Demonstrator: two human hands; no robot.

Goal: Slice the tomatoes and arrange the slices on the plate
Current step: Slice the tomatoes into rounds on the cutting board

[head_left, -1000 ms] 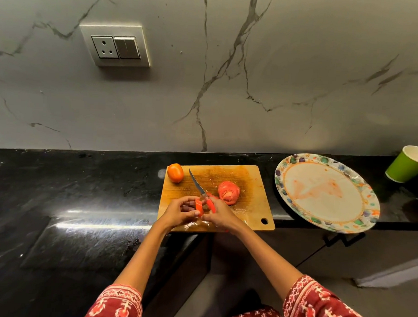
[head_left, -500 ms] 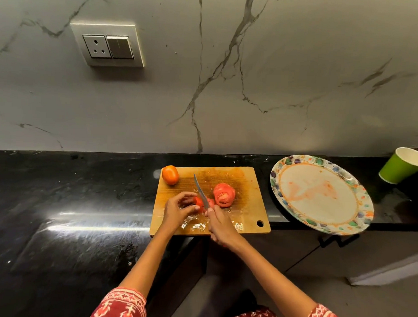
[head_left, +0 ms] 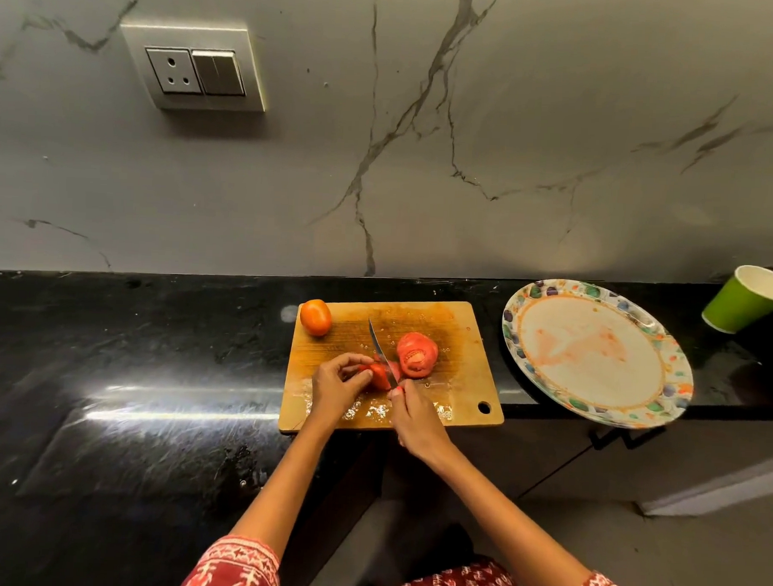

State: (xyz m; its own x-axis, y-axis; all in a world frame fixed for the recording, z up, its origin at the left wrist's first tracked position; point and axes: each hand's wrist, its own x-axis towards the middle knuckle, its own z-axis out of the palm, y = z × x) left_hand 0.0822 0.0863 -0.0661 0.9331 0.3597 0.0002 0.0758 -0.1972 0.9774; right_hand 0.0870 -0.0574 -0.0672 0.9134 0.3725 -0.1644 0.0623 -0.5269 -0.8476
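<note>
Wet, stained wooden cutting board (head_left: pixel 455 409) on a glossy black stone counter (head_left: pixel 132 371); veined marble-look wall (head_left: pixel 424 162).

plate (head_left: pixel 594 309) bare, cup (head_left: pixel 741 301) far rt

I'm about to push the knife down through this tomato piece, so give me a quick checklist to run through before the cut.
1. Knife gripped: ok, the right hand holds the handle, blade on the tomato piece.
2. Piece steadied: ok, the left hand holds it on the cutting board.
3. Left fingers away from the blade: cannot tell, they curl close beside it.
4. Cut tomato half out of the way: ok, it lies right of the blade.
5. Whole tomato parked: ok, at the board's far left corner.
6. Plate ready for slices: ok, no slices on it, only juice smears.
</note>
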